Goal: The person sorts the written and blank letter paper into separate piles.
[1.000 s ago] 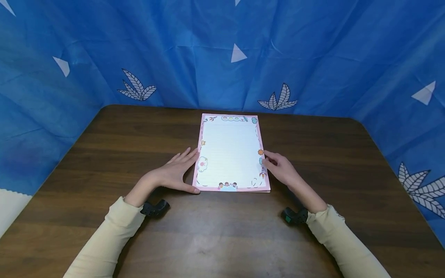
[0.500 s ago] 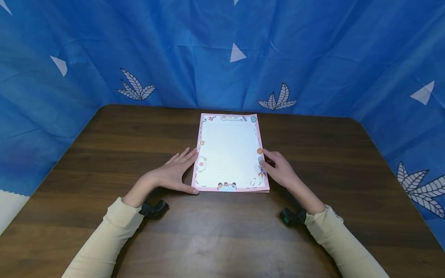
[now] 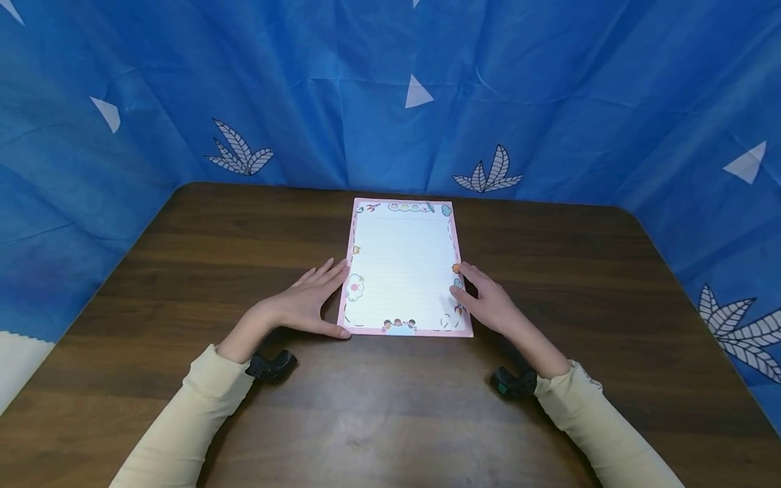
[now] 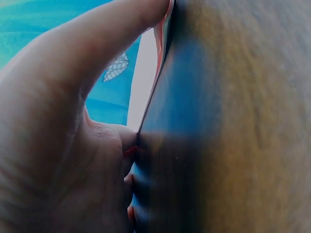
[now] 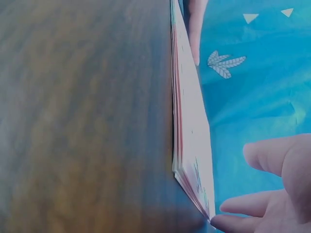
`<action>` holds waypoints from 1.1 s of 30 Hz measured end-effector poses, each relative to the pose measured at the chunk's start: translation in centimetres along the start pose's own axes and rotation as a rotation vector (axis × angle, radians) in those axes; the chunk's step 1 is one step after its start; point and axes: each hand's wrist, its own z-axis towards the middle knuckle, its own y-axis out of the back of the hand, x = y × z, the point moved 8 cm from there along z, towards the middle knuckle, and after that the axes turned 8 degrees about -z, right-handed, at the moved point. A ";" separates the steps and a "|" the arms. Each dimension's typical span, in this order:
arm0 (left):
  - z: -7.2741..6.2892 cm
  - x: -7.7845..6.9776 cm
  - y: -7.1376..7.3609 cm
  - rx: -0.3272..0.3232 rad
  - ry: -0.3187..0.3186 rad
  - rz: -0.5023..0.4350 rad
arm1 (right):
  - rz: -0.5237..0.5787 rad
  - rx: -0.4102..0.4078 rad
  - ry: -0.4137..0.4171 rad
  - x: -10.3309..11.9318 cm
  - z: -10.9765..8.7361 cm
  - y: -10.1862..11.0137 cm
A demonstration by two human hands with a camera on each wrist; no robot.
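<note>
A thin stack of decorated paper sheets (image 3: 403, 268) with a pink border and small cartoon drawings lies flat on the table. My left hand (image 3: 308, 300) is spread along its left edge, thumb at the near corner and fingertips at the side. On the right side, my right hand (image 3: 491, 301) has fingertips at the edge and its thumb over the top sheet. The right wrist view shows that thumb (image 5: 265, 155) raised apart from the paper, while several layered edges of the stack (image 5: 187, 116) face the camera. In the left wrist view, the left thumb (image 4: 121, 24) meets the stack's edge.
The brown wooden table (image 3: 378, 407) has rounded far corners. A blue cloth (image 3: 378, 102) with leaf and triangle prints hangs behind it and along both sides. Each wrist carries a black camera mount (image 3: 271, 366).
The right thumb has moved from the stack's right edge inward over the top sheet. The sheet edge that stuck out at the near right corner now lines up. The left hand stays in place.
</note>
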 end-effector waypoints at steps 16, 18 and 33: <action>-0.1 -0.3 -0.1 -0.002 0.013 0.008 | -0.041 0.047 0.086 0.3 -0.3 -0.3; -0.1 -0.2 -0.1 -0.004 0.006 0.004 | -0.061 0.049 0.094 0.1 -0.3 -0.3; -0.1 0.2 0.0 -0.038 -0.017 -0.024 | -0.074 0.081 0.017 -1.4 -0.2 -0.6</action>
